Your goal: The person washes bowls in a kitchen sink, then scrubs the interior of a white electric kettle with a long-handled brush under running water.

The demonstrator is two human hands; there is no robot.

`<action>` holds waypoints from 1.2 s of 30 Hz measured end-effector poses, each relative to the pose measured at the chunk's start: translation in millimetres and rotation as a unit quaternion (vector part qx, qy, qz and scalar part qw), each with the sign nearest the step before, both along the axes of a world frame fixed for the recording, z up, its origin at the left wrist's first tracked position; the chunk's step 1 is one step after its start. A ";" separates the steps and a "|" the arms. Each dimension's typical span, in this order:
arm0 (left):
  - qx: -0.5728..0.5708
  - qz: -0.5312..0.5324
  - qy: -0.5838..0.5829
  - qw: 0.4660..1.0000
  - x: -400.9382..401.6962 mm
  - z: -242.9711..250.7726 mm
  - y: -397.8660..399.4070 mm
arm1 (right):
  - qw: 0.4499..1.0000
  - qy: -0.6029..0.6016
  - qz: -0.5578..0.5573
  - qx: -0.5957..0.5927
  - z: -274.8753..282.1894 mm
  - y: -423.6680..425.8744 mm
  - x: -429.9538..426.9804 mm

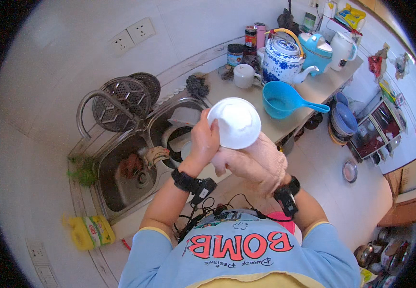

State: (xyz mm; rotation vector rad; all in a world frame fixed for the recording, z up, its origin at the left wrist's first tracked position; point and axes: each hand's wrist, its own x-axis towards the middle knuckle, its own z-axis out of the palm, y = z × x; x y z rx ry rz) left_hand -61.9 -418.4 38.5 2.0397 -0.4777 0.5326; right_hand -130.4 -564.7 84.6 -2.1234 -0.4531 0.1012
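Note:
A round white bowl (237, 124) is held up in front of me, over the gap between the sink and the floor side of the counter. My left hand (205, 138) grips its left rim, thumb on the near side. Under the bowl's lower right edge, my right hand (286, 179) is wrapped in a pale pink cloth (265, 163) that presses against the bowl. The cloth hides most of that hand's fingers. Both wrists wear black straps with small devices.
The double steel sink (112, 198) lies left, with a curved faucet (85, 99) and a rag (157, 154) on its divider. On the counter stand a blue ladle (281, 102), a white mug (244, 75) and a blue-and-white kettle (281, 59). A yellow detergent jug (90, 232) sits front left.

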 end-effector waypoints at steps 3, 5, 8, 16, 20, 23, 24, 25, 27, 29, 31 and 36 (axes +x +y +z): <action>0.050 0.041 0.066 0.996 30.3 -16.0 7.1 | 0.998 -0.045 -0.027 0.045 -14.4 -33.8 -22.1; 0.000 0.021 0.087 0.996 69.5 -69.7 21.2 | 0.995 -0.043 -0.065 0.057 -23.1 -57.3 -40.7; -0.035 -0.010 0.147 0.988 97.7 -125.3 9.9 | 0.986 -0.018 -0.154 0.058 -37.3 -88.5 -66.7; 0.118 -0.004 0.356 0.927 122.9 -168.4 -44.8 | 0.954 0.038 -0.281 0.096 -59.6 -108.9 -124.3; 0.103 -0.023 0.399 0.911 123.3 -172.8 -66.6 | 0.946 0.050 -0.303 0.107 -60.6 -111.1 -134.0; 0.126 0.004 0.360 0.924 106.3 -148.9 -64.8 | 0.946 0.058 -0.296 0.118 -59.7 -107.2 -133.6; 0.135 -0.028 0.326 0.935 111.7 -165.4 -53.4 | 0.949 0.058 -0.285 0.120 -59.0 -102.1 -133.1; 0.146 -0.067 0.292 0.943 108.9 -166.1 -49.7 | 0.950 0.061 -0.280 0.124 -58.1 -99.7 -133.5; 0.045 -0.079 0.427 0.900 100.3 -141.8 -51.3 | 0.951 0.061 -0.273 0.131 -56.7 -98.1 -130.6; -0.009 -0.025 0.410 0.912 92.7 -124.9 -28.1 | 0.955 0.066 -0.251 0.144 -54.1 -89.8 -120.5; -0.034 -0.016 0.457 0.889 98.0 -127.4 22.4 | 0.959 0.076 -0.225 0.156 -50.2 -80.0 -111.1; 0.294 0.107 0.417 0.854 119.7 -184.9 147.6 | 0.964 0.100 -0.168 0.179 -41.1 -54.4 -84.9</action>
